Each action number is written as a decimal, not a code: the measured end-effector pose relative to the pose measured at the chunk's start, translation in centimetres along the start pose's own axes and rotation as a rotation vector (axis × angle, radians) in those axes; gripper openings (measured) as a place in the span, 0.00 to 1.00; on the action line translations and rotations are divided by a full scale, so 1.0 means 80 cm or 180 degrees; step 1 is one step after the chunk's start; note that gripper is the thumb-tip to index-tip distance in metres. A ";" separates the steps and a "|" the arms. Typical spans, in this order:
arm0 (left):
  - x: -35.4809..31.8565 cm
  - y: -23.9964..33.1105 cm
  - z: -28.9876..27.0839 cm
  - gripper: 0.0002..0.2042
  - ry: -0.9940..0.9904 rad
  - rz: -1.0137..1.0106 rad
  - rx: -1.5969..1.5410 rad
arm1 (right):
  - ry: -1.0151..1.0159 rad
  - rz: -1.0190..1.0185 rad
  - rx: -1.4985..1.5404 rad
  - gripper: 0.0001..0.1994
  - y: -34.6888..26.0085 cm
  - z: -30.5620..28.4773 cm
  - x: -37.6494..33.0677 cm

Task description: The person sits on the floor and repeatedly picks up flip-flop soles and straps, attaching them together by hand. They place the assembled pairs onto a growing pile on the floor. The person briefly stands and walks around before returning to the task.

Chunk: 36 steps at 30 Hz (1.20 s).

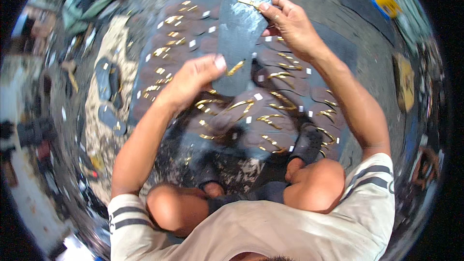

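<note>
In the head view, I see a flat blue-grey sandal sole (236,34) raised above brown, gold-strapped sandals (237,111), apparently to expose its white-smeared face. The left hand (195,75) braces its left edge, thumb foremost, finger closure hidden; the right hand (292,26) pinches its upper right edge, thumb against a shiny gold strip (248,3).

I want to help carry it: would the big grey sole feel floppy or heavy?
The grey sole looks flat between the left hand and right hand, so it's probably not very floppy. Held near edges, it's likely light.
</note>
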<state>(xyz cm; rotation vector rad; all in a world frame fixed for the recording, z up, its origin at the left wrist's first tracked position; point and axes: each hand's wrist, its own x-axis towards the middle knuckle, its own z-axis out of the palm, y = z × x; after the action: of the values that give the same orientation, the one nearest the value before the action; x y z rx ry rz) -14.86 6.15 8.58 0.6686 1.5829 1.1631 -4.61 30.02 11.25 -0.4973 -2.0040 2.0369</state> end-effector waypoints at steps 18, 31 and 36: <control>0.342 -0.006 0.349 0.28 0.0164 0.0390 0.0636 | 0.2596 -0.0105 0.0172 0.19 0.202 -0.416 -0.270; 0.388 -0.144 0.389 0.13 0.0417 -0.0748 0.1320 | 0.2380 0.0990 -0.0173 0.20 0.369 -0.463 -0.283; 0.389 -0.134 0.397 0.16 0.0210 -0.0553 0.2106 | 0.2156 0.1067 -0.0897 0.21 0.371 -0.473 -0.290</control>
<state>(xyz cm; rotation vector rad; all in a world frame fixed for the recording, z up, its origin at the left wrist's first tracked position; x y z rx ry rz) 5.95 39.87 -14.21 0.8935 2.0541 0.5218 33.78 54.44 -16.74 -1.4389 -1.8428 1.4278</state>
